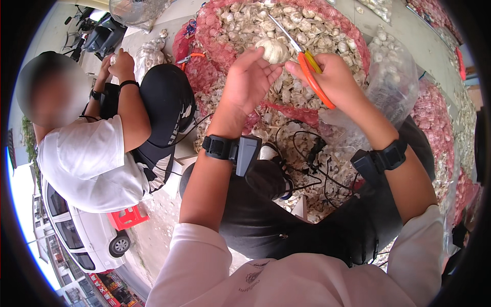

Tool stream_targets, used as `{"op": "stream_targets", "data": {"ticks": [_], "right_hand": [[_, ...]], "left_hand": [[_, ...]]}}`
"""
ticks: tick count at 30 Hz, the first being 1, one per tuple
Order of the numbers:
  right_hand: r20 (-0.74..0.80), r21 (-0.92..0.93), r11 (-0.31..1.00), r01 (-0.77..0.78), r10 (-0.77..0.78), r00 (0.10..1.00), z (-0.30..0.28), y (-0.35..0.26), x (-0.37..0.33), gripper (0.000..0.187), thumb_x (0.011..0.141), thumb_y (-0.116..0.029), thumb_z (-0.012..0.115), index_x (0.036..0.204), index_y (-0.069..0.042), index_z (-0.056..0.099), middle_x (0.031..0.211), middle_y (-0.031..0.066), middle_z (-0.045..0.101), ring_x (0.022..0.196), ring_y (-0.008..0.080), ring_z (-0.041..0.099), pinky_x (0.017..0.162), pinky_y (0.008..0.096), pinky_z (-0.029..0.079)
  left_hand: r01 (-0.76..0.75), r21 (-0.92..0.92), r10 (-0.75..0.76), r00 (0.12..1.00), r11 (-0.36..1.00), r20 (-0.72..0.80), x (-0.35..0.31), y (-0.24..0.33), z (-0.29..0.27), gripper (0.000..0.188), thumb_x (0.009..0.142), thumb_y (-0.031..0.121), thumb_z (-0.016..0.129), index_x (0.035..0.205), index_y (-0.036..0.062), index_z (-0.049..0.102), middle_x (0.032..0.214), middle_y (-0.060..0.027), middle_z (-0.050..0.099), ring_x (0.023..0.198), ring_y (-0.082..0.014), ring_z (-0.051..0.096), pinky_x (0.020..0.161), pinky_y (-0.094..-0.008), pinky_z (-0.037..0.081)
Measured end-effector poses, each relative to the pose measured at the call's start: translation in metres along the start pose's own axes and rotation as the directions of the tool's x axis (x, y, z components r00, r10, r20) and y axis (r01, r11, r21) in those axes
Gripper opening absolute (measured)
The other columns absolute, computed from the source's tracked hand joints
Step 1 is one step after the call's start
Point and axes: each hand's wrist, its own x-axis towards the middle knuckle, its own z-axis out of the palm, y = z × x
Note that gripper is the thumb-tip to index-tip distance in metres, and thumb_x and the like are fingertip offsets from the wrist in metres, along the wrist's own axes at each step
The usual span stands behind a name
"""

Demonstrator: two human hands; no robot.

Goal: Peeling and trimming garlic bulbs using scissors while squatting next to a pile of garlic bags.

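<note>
A whole pale garlic bulb (272, 51) rests at the fingertips of my left hand (249, 79), between thumb and curled fingers, palm turned up. My right hand (330, 77) grips scissors (312, 84) with one orange and one yellow handle; their blades point up and left, just past the bulb. Right fingertips come close to those of the left hand. Beyond both hands lies a big open red mesh sack (358, 38), heaped with loose garlic bulbs (307, 23) and dry skins.
A clear plastic bag (391, 77) of garlic stands at the right, beside filled red mesh sacks (434, 123). Orange-handled pliers or cutters (190, 59) lie on red netting at left. Black cables (319, 171) run over skins between my legs. A co-worker (97, 153) sits at left, hands raised.
</note>
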Motion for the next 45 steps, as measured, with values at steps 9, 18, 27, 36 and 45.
{"op": "stream_targets", "data": {"ticks": [9,18,27,36,45], "right_hand": [[-0.054,0.328,0.941,-0.078,0.101,0.993,0.006,-0.017,0.004,0.039,0.078,-0.033,0.081,0.092,-0.002,0.063,0.078,0.0032,0.063,0.058,0.0097,0.06,0.053,0.0212,0.047],[0.044,0.528,0.847,-0.07,0.055,0.997,-0.006,-0.022,-0.004,0.038,0.077,-0.026,0.08,0.101,0.0,0.064,0.088,0.0042,0.065,0.075,0.0102,0.062,0.067,0.0234,0.049],[0.013,0.575,0.81,-0.112,0.128,0.992,-0.01,-0.015,-0.016,0.038,0.076,-0.024,0.081,0.101,-0.002,0.062,0.09,0.0047,0.065,0.076,0.0108,0.061,0.07,0.024,0.051],[0.094,0.626,0.76,-0.175,0.15,0.984,-0.031,0.002,-0.017,0.039,0.076,-0.024,0.081,0.1,-0.001,0.061,0.087,0.0054,0.065,0.076,0.0129,0.062,0.066,0.0226,0.05],[0.217,0.799,0.538,-0.267,0.156,0.964,-0.047,-0.006,-0.022,0.038,0.083,-0.022,0.075,0.108,0.003,0.062,0.093,0.006,0.065,0.078,0.0144,0.065,0.059,0.019,0.048]], "left_hand": [[-0.111,0.194,0.11,0.994,0.975,0.02,-0.017,-0.001,0.026,0.041,0.095,0.015,0.057,0.13,-0.0026,0.049,0.113,-0.0109,0.062,0.109,-0.0197,0.06,0.095,-0.0355,0.051],[-0.172,0.361,0.193,0.981,0.917,-0.023,-0.025,0.001,0.03,0.044,0.09,0.001,0.062,0.131,-0.005,0.048,0.113,-0.0156,0.064,0.097,-0.0195,0.066,0.081,-0.0303,0.059],[-0.288,0.66,0.285,0.952,0.694,0.116,-0.019,-0.016,0.032,0.053,0.083,-0.001,0.07,0.131,-0.0063,0.048,0.113,-0.0159,0.065,0.098,-0.017,0.065,0.083,-0.0282,0.055],[-0.246,0.545,0.208,0.969,0.802,0.131,-0.017,-0.021,0.046,0.052,0.084,-0.002,0.069,0.131,-0.009,0.047,0.109,-0.0161,0.067,0.096,-0.0151,0.065,0.082,-0.0257,0.054],[-0.008,0.39,0.055,0.992,0.921,-0.111,-0.014,-0.008,0.035,0.045,0.086,0.003,0.067,0.128,-0.0051,0.052,0.112,-0.0174,0.066,0.1,-0.0231,0.066,0.084,-0.0307,0.057]]}}
